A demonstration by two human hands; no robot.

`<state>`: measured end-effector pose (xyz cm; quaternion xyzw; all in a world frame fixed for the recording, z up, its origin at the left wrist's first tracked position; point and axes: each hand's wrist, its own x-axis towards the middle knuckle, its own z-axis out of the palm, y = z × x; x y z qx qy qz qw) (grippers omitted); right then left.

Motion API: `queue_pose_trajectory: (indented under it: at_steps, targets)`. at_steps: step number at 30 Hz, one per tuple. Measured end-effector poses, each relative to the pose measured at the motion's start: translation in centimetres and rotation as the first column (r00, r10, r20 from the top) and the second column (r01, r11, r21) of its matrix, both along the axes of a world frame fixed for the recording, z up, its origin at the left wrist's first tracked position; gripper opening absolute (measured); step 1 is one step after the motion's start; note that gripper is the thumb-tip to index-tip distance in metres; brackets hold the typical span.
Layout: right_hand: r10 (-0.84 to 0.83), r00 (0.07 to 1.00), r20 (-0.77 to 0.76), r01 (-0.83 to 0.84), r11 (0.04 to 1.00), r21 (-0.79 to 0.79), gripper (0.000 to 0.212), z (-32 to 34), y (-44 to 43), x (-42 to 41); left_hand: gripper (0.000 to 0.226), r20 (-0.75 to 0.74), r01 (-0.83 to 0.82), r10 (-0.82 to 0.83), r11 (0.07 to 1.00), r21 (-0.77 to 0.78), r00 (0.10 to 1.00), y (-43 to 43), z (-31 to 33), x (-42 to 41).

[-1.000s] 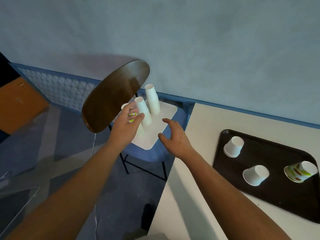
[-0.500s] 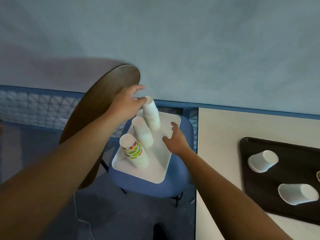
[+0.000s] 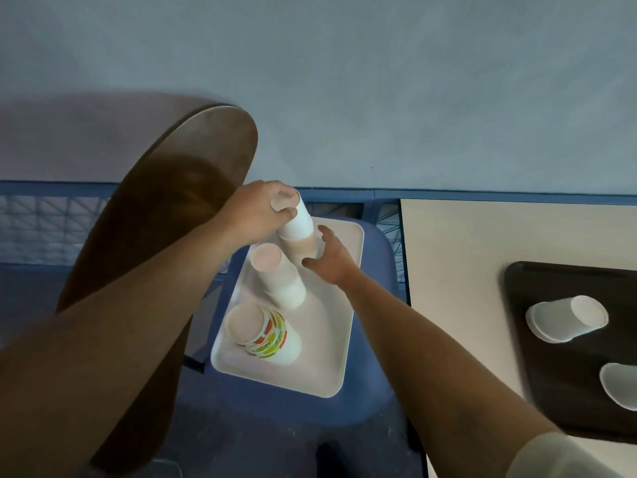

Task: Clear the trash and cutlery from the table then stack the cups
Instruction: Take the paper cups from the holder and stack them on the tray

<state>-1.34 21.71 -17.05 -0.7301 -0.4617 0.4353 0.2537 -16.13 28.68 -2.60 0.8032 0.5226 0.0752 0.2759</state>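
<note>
The view has dropped closer over the blue chair seat [image 3: 372,391], so its brown backrest [image 3: 165,236] now fills the left side, while the pale counter [image 3: 448,253] has slid towards the right edge. On the counter the dark tray [image 3: 551,391] is cut off more than half a second ago. One white cup [image 3: 565,319] lies on its side there, and only part of a second cup [image 3: 620,384] shows at the frame edge. The white tray [image 3: 320,367] rests on the chair seat as before and carries three upturned stacks in a row: the patterned stack [image 3: 265,331] nearest, the middle white stack [image 3: 279,281], and the far white stack [image 3: 300,232]. The left grip [image 3: 258,212], which half a second ago only brushed the top of the far white stack with loose fingers, is now curled round its top cup, thumb and fingers pinching it just under the upturned base. The right grip [image 3: 331,257] has moved in from the tray's right rim to the foot of that same stack, fingers spread either side of it. Whether they touch the cup I cannot tell.
</note>
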Motion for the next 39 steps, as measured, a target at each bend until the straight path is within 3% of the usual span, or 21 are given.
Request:
queue_pose_trajectory:
  at_steps: [8, 19, 24, 29, 34, 39]
  targets:
    - [-0.013, 0.999, 0.048, 0.01, 0.999, 0.047, 0.085, -1.5, 1.8, -0.8, 0.047, 0.11, 0.078, -0.075, 0.996, -0.032, 0.991, 0.0, -1.4, 0.1]
    - [-0.218, 0.969, -0.114, 0.232, 0.964, 0.128, 0.087, 1.4, -3.4, 1.7, 0.048, 0.122, 0.184, -0.178, 0.982, -0.044, 0.976, -1.4, 2.4, 2.9]
    - [-0.297, 0.943, -0.15, 0.318, 0.936, 0.151, 0.094, 3.7, -8.5, 3.7, 0.036, 0.169, 0.238, -0.227, 0.97, -0.044, 0.959, -4.7, 5.3, 6.8]
    - [-0.37, 0.903, -0.22, 0.407, 0.899, 0.159, 0.081, 4.2, -15.9, 6.4, 0.041, 0.197, 0.325, -0.308, 0.944, -0.061, 0.931, -10.3, 6.1, 11.6]
    - [-0.381, 0.859, -0.343, 0.443, 0.888, 0.123, 0.07, 5.4, -23.0, 9.2, 0.079, 0.375, 0.311, -0.238, 0.939, -0.145, 0.896, -16.4, 4.5, 15.0]
    - [-0.357, 0.835, -0.42, 0.433, 0.896, 0.099, 0.051, 7.1, -28.6, 10.7, 0.063, 0.42, 0.314, -0.19, 0.916, -0.249, 0.887, -21.9, 1.7, 16.5]
